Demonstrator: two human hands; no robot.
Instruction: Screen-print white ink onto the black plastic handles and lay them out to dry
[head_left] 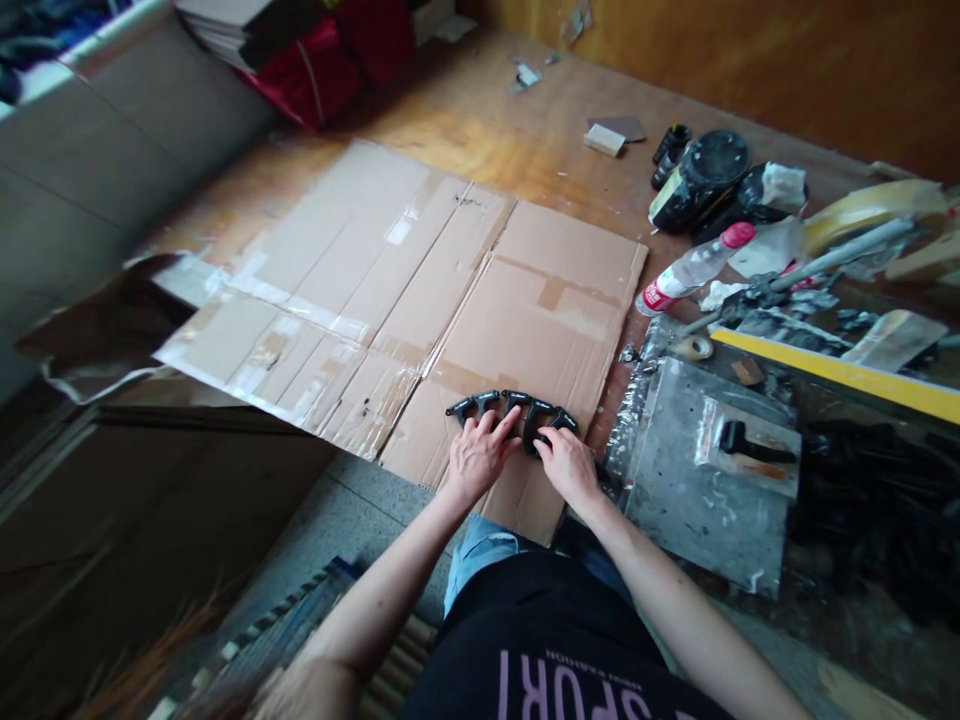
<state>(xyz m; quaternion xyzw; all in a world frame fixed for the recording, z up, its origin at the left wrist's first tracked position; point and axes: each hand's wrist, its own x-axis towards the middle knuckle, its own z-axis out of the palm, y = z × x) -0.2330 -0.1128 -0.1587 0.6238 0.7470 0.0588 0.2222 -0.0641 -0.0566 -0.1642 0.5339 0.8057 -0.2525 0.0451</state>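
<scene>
Several black T-shaped plastic pieces (517, 400) lie side by side in a curved row on flattened cardboard (555, 260), close to its near edge. My left hand (480, 458) rests on the middle of the row, with its index and middle fingers stretched out and apart over the pieces. At the right end, my right hand (571, 468) has its fingers bent around the stem of one black piece; the hand partly hides that stem. One more black T-shaped piece (754, 445) lies on a small clear plate over a grey sheet to the right.
A plastic bottle with a pink cap (697, 268) lies beyond the cardboard's right edge, near black jars (701, 175) and a tape roll (870, 215). A yellow strip (840, 372) runs along the right. Dark parts (892, 510) are heaped there. Red bags (322, 70) stand at the back left.
</scene>
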